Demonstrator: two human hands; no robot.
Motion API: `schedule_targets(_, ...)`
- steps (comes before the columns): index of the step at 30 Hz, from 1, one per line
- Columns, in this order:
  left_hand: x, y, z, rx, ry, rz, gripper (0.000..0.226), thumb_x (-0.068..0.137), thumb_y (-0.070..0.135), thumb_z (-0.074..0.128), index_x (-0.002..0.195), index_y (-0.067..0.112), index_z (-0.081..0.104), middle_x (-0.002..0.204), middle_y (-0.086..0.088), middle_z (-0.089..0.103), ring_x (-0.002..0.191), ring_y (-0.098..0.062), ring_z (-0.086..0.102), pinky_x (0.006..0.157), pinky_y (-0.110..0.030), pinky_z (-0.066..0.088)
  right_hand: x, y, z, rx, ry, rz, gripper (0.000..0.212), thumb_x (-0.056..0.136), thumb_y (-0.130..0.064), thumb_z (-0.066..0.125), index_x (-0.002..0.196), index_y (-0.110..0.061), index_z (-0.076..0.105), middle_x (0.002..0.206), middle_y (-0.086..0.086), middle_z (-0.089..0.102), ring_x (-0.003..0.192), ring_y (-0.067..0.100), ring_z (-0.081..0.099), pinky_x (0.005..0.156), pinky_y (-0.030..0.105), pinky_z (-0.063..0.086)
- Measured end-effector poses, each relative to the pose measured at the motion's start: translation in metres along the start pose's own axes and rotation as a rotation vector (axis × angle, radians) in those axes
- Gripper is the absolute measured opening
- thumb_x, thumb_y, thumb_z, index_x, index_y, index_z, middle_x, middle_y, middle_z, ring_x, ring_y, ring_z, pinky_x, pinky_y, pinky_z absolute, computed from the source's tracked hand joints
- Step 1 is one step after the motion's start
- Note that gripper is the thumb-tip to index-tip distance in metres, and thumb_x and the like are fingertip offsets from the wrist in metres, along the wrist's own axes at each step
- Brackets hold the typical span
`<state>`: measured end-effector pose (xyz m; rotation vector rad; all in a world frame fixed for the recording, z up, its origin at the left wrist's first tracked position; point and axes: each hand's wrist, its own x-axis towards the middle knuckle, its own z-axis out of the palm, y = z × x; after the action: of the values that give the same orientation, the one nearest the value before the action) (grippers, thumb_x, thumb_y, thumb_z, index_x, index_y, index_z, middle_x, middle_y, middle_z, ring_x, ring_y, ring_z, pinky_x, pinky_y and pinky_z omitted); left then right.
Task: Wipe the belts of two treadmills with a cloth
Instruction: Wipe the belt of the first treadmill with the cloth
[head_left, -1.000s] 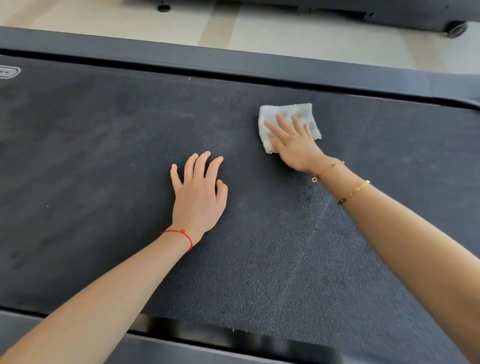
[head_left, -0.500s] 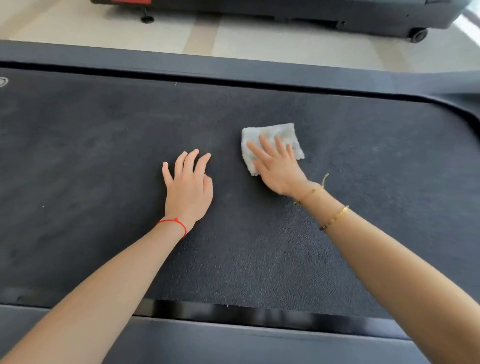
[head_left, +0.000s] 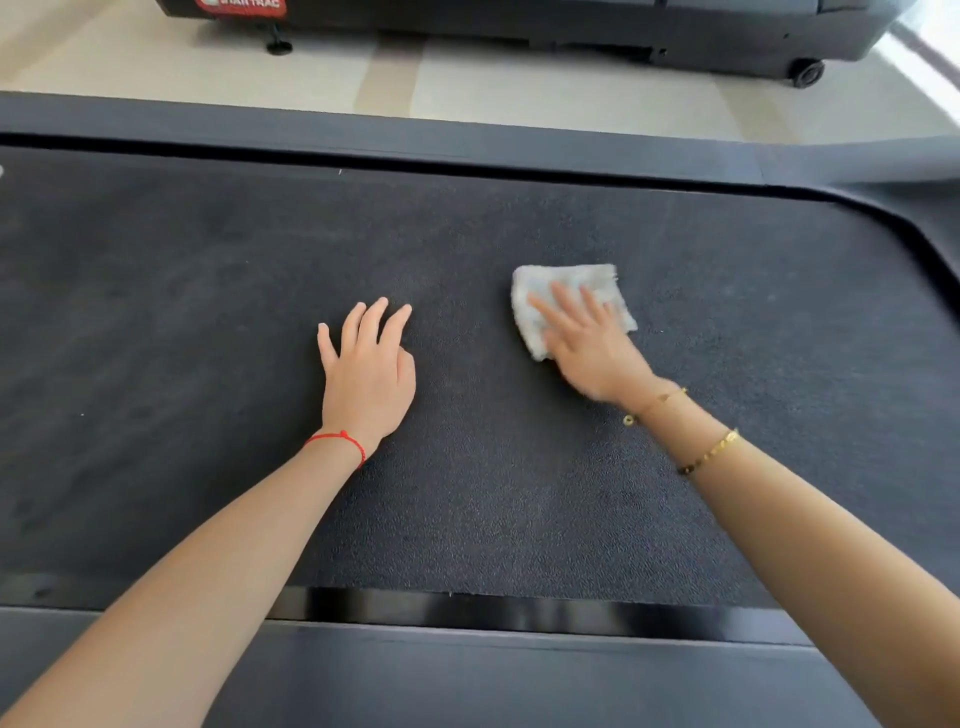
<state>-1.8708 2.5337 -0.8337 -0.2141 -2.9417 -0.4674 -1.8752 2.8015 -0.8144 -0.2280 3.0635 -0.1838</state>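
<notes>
A dark textured treadmill belt (head_left: 208, 364) fills most of the view. My left hand (head_left: 366, 374) lies flat on the belt near its middle, fingers spread, holding nothing. To the right, my right hand (head_left: 587, 343) presses flat on a folded pale grey cloth (head_left: 576, 283) that lies on the belt. The cloth's near part is hidden under my fingers, and the hand is blurred by motion. A second treadmill (head_left: 519, 21) stands across the floor at the top of the view.
Dark side rails run along the far edge (head_left: 363, 135) and the near edge (head_left: 467, 675) of the belt. The frame curves around the belt's end at the right (head_left: 914, 239). Pale tiled floor (head_left: 467, 83) separates the two machines.
My right hand has drawn the cloth toward me and then slid it to the right along the belt. My left hand has stayed flat in place. The view has tilted up.
</notes>
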Motion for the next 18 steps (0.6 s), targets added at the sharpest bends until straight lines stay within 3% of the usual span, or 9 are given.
schedule_targets(2, 0.001, 0.0, 0.0, -0.01, 0.011, -0.009, 0.049, 0.1, 0.021, 0.038, 0.149, 0.022, 0.039, 0.157, -0.004, 0.033, 0.148, -0.024, 0.021, 0.119, -0.061, 0.008, 0.005, 0.013, -0.004, 0.118, -0.012, 0.149, 0.05, 0.106, -0.032, 0.025, 0.155, -0.033, 0.016, 0.165, 0.002, 0.004, 0.15, 0.034, -0.001, 0.12, 0.05, 0.001)
schedule_targets(4, 0.002, 0.001, 0.001, -0.008, 0.017, -0.017, 0.048, 0.1, 0.023, 0.039, 0.148, 0.022, 0.041, 0.156, -0.004, 0.034, 0.147, -0.024, 0.023, 0.119, -0.061, 0.009, -0.005, -0.001, -0.002, 0.133, -0.02, 0.15, 0.051, 0.105, -0.033, 0.027, 0.155, -0.035, 0.017, 0.165, 0.002, 0.004, 0.15, 0.035, -0.003, 0.12, 0.051, -0.001)
schedule_targets(7, 0.003, 0.001, 0.003, -0.006, 0.019, -0.019, 0.048, 0.099, 0.028, 0.042, 0.147, 0.022, 0.042, 0.156, -0.003, 0.035, 0.147, -0.024, 0.024, 0.119, -0.061, 0.01, -0.05, -0.035, 0.009, 0.119, -0.004, -0.079, 0.051, 0.105, -0.036, 0.028, 0.155, -0.037, 0.016, 0.165, -0.001, 0.006, 0.15, 0.035, -0.001, 0.119, 0.05, 0.0)
schedule_targets(11, 0.001, -0.001, 0.003, 0.003, 0.011, -0.008, 0.049, 0.1, 0.03, 0.042, 0.148, 0.022, 0.04, 0.157, -0.004, 0.034, 0.148, -0.025, 0.023, 0.119, -0.061, 0.009, -0.107, -0.037, 0.015, 0.174, -0.038, -0.268, 0.05, 0.103, -0.049, 0.018, 0.153, -0.047, 0.008, 0.164, -0.013, 0.001, 0.151, 0.019, -0.012, 0.121, 0.037, -0.01)
schedule_targets(13, 0.001, 0.0, 0.003, 0.006, 0.004, -0.002, 0.049, 0.101, 0.031, 0.041, 0.149, 0.022, 0.039, 0.158, -0.004, 0.032, 0.148, -0.025, 0.021, 0.12, -0.061, 0.009, -0.101, -0.013, 0.013, 0.158, -0.02, -0.201, 0.05, 0.104, -0.046, 0.023, 0.152, -0.047, 0.011, 0.164, -0.013, 0.001, 0.151, 0.019, -0.011, 0.121, 0.036, -0.009)
schedule_targets(18, 0.0, 0.002, 0.002, 0.002, -0.001, -0.005, 0.049, 0.101, 0.031, 0.041, 0.149, 0.022, 0.039, 0.158, -0.004, 0.032, 0.149, -0.025, 0.021, 0.119, -0.061, 0.009, -0.061, 0.023, -0.001, 0.19, -0.013, 0.209, 0.049, 0.106, -0.037, 0.027, 0.153, -0.041, 0.016, 0.165, -0.003, 0.003, 0.151, 0.027, -0.007, 0.121, 0.046, -0.004)
